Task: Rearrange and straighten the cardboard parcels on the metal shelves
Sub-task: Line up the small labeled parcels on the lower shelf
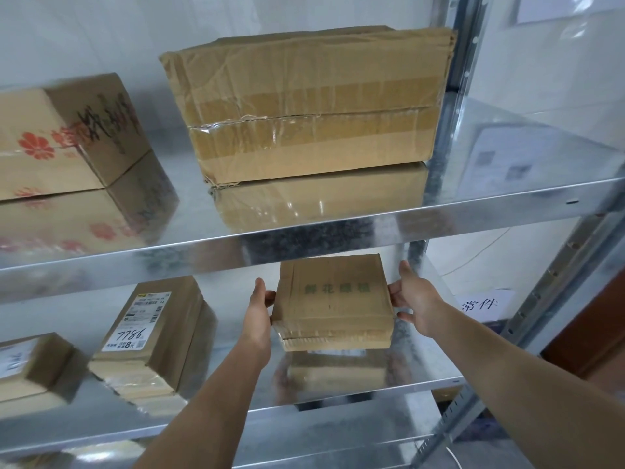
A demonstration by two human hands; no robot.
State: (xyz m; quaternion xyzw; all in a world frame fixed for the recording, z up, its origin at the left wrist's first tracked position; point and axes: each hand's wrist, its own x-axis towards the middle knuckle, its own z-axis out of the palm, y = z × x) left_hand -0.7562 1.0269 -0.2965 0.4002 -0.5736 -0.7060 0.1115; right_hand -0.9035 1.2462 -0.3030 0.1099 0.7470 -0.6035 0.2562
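A small flat cardboard parcel (333,299) with green printed characters sits on the lower metal shelf (355,394), right of centre. My left hand (258,308) holds its left side, thumb against the edge. Its right side is held by my right hand (414,294), fingers reaching along the far edge and thumb at the near corner. A large taped parcel (311,103) stands on the upper metal shelf (304,228). Left of it lies a parcel with red flower prints (67,137), turned at an angle.
On the lower shelf a labelled parcel marked 7786 (152,336) lies askew, with another small parcel (30,363) at the far left. A steel upright (453,106) bounds the shelves on the right. A paper sign (482,304) hangs beyond it.
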